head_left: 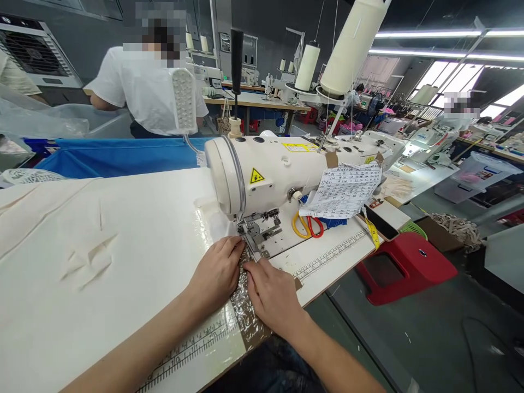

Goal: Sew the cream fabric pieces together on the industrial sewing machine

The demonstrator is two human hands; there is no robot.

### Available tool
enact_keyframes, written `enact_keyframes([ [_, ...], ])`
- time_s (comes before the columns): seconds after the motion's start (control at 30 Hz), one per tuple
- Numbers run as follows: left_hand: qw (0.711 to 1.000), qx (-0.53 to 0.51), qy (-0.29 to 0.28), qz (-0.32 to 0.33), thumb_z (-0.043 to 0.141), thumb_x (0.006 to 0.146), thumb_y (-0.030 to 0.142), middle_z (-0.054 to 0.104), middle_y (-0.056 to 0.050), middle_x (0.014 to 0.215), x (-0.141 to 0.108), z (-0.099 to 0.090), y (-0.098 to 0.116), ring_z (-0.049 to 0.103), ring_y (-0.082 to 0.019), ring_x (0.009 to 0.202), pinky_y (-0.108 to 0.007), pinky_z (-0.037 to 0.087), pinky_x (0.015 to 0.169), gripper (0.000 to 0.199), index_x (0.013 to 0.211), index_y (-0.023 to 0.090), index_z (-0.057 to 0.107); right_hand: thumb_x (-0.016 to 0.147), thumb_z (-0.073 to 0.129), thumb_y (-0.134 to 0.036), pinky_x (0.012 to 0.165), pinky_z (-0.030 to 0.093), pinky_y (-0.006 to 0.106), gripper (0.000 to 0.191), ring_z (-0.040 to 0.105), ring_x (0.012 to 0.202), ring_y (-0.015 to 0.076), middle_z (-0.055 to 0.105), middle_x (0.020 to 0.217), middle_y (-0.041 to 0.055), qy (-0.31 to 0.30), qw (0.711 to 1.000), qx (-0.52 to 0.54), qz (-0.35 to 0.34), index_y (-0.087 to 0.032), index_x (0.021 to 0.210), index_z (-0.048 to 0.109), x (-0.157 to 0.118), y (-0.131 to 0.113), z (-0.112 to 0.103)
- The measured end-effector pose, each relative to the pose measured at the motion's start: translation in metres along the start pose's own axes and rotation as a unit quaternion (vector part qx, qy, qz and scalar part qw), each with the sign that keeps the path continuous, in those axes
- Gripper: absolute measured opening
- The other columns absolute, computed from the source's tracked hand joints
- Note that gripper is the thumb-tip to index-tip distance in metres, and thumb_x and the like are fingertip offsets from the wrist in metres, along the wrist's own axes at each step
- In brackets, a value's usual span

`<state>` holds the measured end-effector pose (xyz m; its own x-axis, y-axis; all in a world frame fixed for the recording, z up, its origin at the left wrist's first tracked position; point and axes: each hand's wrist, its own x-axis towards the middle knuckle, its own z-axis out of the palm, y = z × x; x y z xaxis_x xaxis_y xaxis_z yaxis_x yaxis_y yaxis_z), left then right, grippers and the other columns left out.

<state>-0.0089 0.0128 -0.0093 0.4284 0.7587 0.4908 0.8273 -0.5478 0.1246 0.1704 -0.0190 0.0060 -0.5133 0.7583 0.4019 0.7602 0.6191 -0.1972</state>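
My left hand [216, 272] rests on the sewing table [155, 262], its fingers bent and pressed together just in front of the presser foot [249, 236]. Close beside it, my right hand [273, 297] has its thumb and fingers drawn together near the same spot. Whatever lies between the fingertips is too small and covered to make out. Above the hands stands a white sewing machine [266, 169]. A strip of shiny clear tape [245, 314] runs under and between the hands. Some thin whitish material [219, 225] shows left of the needle area.
Scissors with yellow and red handles [308, 225] lie right of the needle plate. A handwritten sheet [346, 191] hangs on the machine. A phone [379, 221], tape measure [371, 232] and red stool [413, 267] are rightward. Pale cut pieces [92, 262] lie left; a co-worker [143, 87] sits beyond.
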Motion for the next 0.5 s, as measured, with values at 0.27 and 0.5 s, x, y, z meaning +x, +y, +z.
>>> enact_keyframes([
  [0.27,1.0,0.006,-0.002,-0.012,0.04,0.093,0.017,0.067,-0.019,0.121,0.002,0.002,-0.006,0.062,-0.031,0.11,-0.048,0.057,0.092,0.042,0.125,0.007,0.065,0.094,0.057,-0.009,0.056,0.052,0.03,0.039,0.073,0.072,0.0222,0.071,0.1,0.0109,-0.091,0.99,-0.089,0.064,-0.014,0.132,0.057,0.01,-0.015,0.002],
  [0.5,0.998,-0.036,0.044,0.034,0.042,0.093,0.024,0.071,-0.015,0.114,-0.005,-0.005,-0.03,0.068,-0.031,0.102,-0.048,0.059,0.085,0.035,0.116,0.018,0.068,0.091,0.061,-0.015,0.053,0.054,0.032,0.043,0.072,0.073,0.0231,0.071,0.103,0.011,-0.113,0.987,-0.085,0.073,-0.013,0.133,0.053,0.01,-0.017,-0.011],
])
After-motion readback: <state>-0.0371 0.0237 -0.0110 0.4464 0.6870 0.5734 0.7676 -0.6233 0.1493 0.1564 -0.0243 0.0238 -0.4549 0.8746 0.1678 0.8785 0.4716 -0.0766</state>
